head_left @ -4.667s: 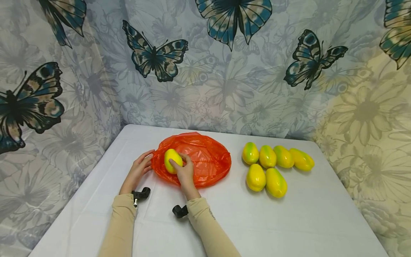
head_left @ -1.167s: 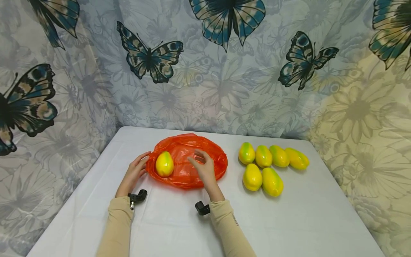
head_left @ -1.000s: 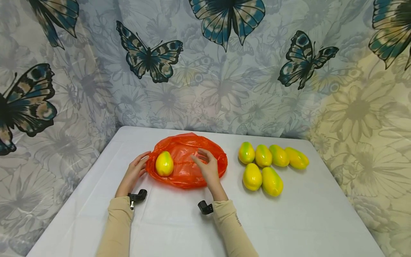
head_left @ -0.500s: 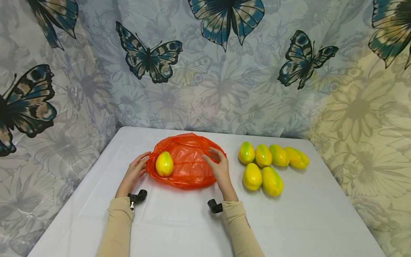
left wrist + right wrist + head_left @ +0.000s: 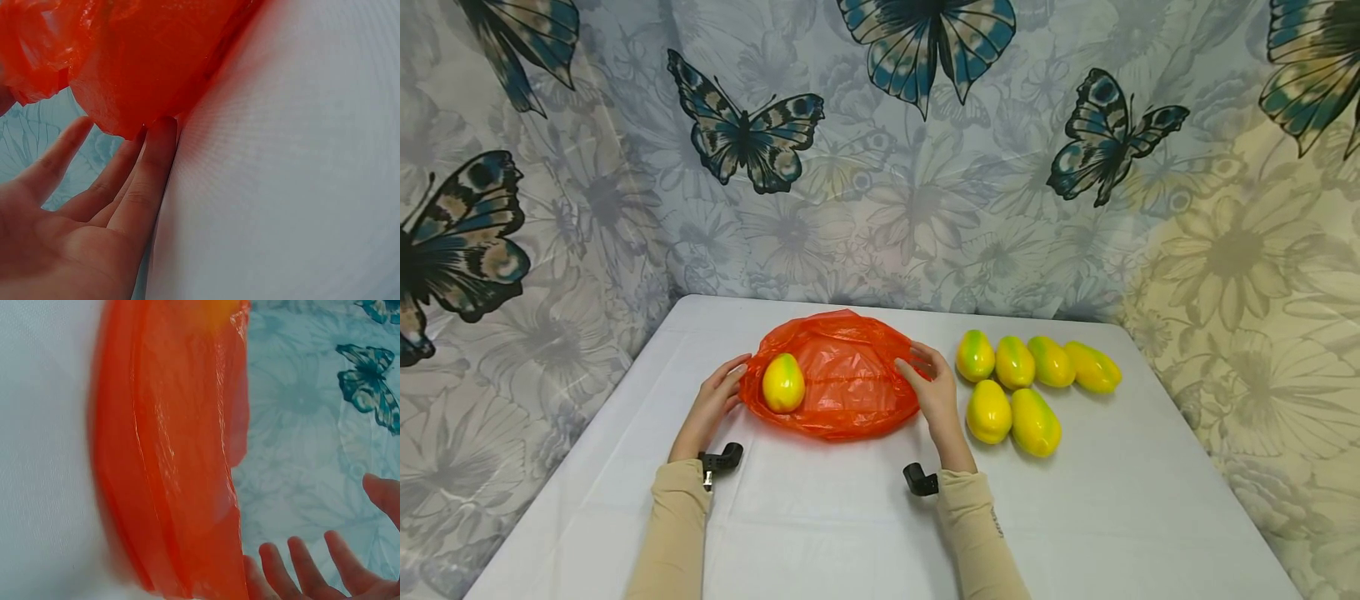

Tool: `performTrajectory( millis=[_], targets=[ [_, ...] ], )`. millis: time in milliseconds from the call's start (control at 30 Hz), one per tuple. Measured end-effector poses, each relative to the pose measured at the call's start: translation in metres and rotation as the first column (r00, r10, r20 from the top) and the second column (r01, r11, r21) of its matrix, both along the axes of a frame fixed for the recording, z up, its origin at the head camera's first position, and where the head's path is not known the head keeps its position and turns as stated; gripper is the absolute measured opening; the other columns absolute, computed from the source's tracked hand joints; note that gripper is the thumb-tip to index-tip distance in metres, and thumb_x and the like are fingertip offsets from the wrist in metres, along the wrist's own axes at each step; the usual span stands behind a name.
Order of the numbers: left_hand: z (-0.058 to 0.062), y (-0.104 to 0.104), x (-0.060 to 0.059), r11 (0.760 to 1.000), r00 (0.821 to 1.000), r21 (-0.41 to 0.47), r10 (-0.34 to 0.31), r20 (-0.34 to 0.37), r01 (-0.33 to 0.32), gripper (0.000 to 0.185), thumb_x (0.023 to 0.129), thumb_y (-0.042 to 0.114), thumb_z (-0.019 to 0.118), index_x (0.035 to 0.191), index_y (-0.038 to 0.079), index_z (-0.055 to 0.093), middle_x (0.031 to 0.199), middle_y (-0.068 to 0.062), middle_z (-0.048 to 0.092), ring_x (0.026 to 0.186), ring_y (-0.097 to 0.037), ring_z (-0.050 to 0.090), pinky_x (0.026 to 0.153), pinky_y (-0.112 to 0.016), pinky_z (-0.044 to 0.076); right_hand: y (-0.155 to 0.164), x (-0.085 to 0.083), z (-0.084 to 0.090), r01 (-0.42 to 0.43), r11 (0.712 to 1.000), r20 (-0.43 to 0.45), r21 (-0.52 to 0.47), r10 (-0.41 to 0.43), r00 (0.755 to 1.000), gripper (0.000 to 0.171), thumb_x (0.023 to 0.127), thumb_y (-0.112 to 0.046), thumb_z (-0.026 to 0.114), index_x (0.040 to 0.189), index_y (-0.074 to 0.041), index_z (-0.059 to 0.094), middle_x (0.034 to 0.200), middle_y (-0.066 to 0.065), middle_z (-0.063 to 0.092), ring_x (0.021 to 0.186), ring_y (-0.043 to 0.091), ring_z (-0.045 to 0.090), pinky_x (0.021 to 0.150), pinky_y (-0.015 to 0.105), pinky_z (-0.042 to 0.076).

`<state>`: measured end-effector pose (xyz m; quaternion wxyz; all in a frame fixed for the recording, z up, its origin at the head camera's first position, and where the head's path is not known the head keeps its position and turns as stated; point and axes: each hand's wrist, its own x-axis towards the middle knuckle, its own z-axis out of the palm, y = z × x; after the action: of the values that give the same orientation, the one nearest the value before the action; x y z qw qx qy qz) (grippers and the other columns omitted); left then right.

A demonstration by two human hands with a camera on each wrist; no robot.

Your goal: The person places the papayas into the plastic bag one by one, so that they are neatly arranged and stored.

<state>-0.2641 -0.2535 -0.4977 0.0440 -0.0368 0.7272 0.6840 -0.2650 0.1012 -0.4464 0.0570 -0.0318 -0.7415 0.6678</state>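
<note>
A thin red plastic bag lies spread with its mouth facing up. One glossy yellow-green mango sits inside at its left end. At the bag's left rim is my left hand; in the left wrist view, its extended fingers touch the outside of the red plastic. My right hand is at the opposite end, holding nothing, with its thumb over the bag and fingers spread at the rim. The right wrist view shows those fingertips close to the bag's edge.
To the right of my right hand, several more mangoes lie in two loose rows on the white-covered table. Behind the table hangs a floral cloth printed with butterflies. A small black camera sits on each wrist.
Earlier my right hand held the mango over the bag's left side; it has let it go inside. Since then that hand has moved right to the bag's right rim. My left hand stays put.
</note>
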Motion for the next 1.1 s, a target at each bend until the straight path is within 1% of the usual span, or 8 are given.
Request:
performTrajectory(
  millis=[167, 267, 400, 633, 767, 967, 1033, 1100],
  targets=[
    [0.013, 0.005, 0.006, 1.0, 1.0, 0.022, -0.007, 0.015, 0.007, 0.053, 0.105, 0.034, 0.042, 0.153, 0.014, 0.031, 0.157, -0.015, 0.033, 0.097, 0.007, 0.06, 0.085, -0.012, 0.049, 0.009, 0.001, 0.003, 0.033, 0.999, -0.025, -0.006, -0.033, 0.999, 0.052, 0.088, -0.024, 0.074, 0.135, -0.011, 0.056, 0.138, 0.016, 0.055, 0.129, 0.035, 0.051, 0.106, 0.046, 0.046],
    [0.015, 0.005, 0.007, 1.0, 1.0, 0.023, -0.013, 0.018, 0.013, 0.054, 0.105, 0.034, 0.042, 0.154, 0.013, 0.03, 0.157, -0.015, 0.032, 0.096, 0.007, 0.06, 0.085, -0.012, 0.049, 0.013, 0.002, 0.005, 0.061, 0.998, -0.034, -0.01, -0.061, 0.998, 0.05, 0.087, -0.019, 0.074, 0.133, -0.01, 0.058, 0.137, 0.016, 0.057, 0.126, 0.034, 0.054, 0.105, 0.045, 0.047],
    [0.007, 0.003, 0.004, 1.0, 1.0, 0.02, -0.011, 0.008, 0.011, 0.055, 0.105, 0.037, 0.042, 0.154, 0.014, 0.03, 0.157, -0.015, 0.032, 0.097, 0.007, 0.059, 0.084, -0.011, 0.049, 0.019, 0.002, 0.005, 0.079, 0.997, -0.027, -0.017, -0.079, 0.996, 0.049, 0.088, -0.018, 0.074, 0.133, -0.01, 0.058, 0.136, 0.015, 0.057, 0.125, 0.032, 0.055, 0.104, 0.044, 0.048],
    [-0.009, -0.001, -0.004, 1.0, 1.0, -0.009, 0.005, -0.011, -0.005, 0.057, 0.103, 0.044, 0.043, 0.153, 0.018, 0.033, 0.155, -0.012, 0.035, 0.1, 0.006, 0.059, 0.085, -0.011, 0.049, 0.031, 0.001, 0.002, 0.085, 0.996, -0.014, -0.012, -0.085, 0.996, 0.051, 0.088, -0.023, 0.073, 0.135, -0.011, 0.056, 0.139, 0.014, 0.055, 0.128, 0.032, 0.053, 0.106, 0.047, 0.045],
    [-0.011, -0.003, -0.005, 1.0, 1.0, -0.019, 0.002, -0.007, -0.002, 0.058, 0.102, 0.046, 0.043, 0.153, 0.02, 0.032, 0.156, -0.011, 0.034, 0.101, 0.006, 0.059, 0.085, -0.011, 0.049, 0.039, 0.002, 0.002, 0.106, 0.994, -0.003, -0.015, -0.106, 0.994, 0.051, 0.089, -0.023, 0.073, 0.135, -0.012, 0.056, 0.139, 0.012, 0.055, 0.13, 0.032, 0.051, 0.107, 0.045, 0.045],
    [-0.009, -0.004, -0.004, 1.0, 1.0, -0.006, 0.003, -0.008, -0.003, 0.056, 0.104, 0.042, 0.042, 0.153, 0.018, 0.032, 0.155, -0.013, 0.034, 0.1, 0.006, 0.059, 0.084, -0.012, 0.05, 0.051, 0.002, 0.001, 0.127, 0.992, 0.01, 0.007, -0.127, 0.992, 0.05, 0.09, -0.023, 0.072, 0.135, -0.013, 0.055, 0.138, 0.01, 0.055, 0.131, 0.033, 0.05, 0.107, 0.044, 0.045],
    [-0.009, -0.004, -0.004, 1.0, 1.0, -0.003, -0.002, -0.007, 0.002, 0.056, 0.104, 0.042, 0.042, 0.154, 0.018, 0.031, 0.156, -0.014, 0.034, 0.1, 0.007, 0.059, 0.084, -0.012, 0.049, 0.054, 0.002, 0.001, 0.128, 0.992, 0.007, -0.01, -0.128, 0.992, 0.05, 0.089, -0.022, 0.072, 0.136, -0.011, 0.055, 0.139, 0.01, 0.055, 0.13, 0.032, 0.05, 0.106, 0.041, 0.046],
    [-0.008, -0.003, -0.005, 1.0, 1.0, 0.002, -0.001, -0.003, 0.001, 0.055, 0.104, 0.041, 0.042, 0.154, 0.018, 0.031, 0.155, -0.013, 0.035, 0.1, 0.007, 0.059, 0.084, -0.012, 0.049, 0.058, 0.002, 0.0, 0.137, 0.99, 0.002, -0.015, -0.137, 0.991, 0.052, 0.089, -0.022, 0.073, 0.136, -0.01, 0.055, 0.14, 0.011, 0.055, 0.13, 0.032, 0.05, 0.102, 0.033, 0.048]
  ],
)
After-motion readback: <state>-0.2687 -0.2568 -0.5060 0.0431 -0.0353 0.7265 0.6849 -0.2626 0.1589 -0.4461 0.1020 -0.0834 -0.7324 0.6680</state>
